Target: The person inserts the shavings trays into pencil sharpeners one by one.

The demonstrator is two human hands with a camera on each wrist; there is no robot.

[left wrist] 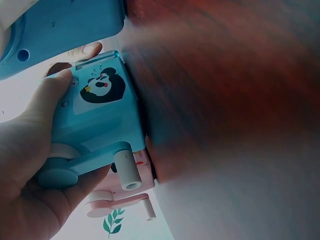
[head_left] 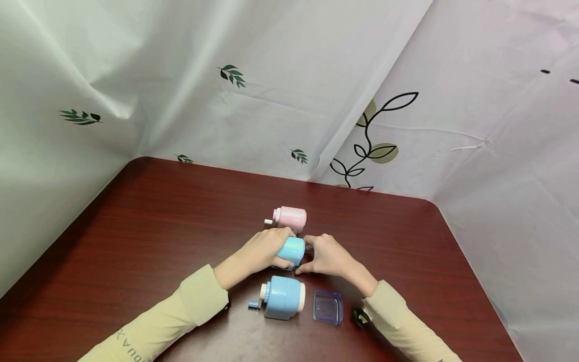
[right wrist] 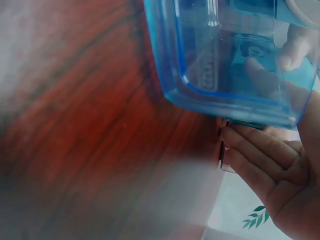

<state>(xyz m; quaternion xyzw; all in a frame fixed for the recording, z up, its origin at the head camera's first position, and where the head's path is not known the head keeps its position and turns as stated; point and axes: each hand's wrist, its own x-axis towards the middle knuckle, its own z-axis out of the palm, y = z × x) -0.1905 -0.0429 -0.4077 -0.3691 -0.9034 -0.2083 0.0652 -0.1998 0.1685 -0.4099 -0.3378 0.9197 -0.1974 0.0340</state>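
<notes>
Well, from where I stand the tabletop (head_left: 199, 206) is dark reddish-brown wood with rounded far corners, and pale, creased sheeting (head_left: 181, 85) hangs behind it. Green leaf sprigs (head_left: 232, 76) dot the sheeting, and towards the right a black-lined vine (head_left: 384, 153) climbs it. Near the middle of the table, the left hand (head_left: 264, 246) grips a light-blue crank sharpener (head_left: 294, 250), fingers and thumb wrapped about its body; a panda picture (left wrist: 102, 86) decorates one face. At its opposite end is the right hand (head_left: 330, 255), thumb and fingers spread apart and holding nothing that I can make out; whether they touch it, I cannot tell. Just beyond sits a pink sharpener (head_left: 291, 217). Closer to the person stands a larger blue sharpener (head_left: 282, 296), its crank pointing left, with a clear bluish tray (head_left: 327, 304) beside it on the wood.
</notes>
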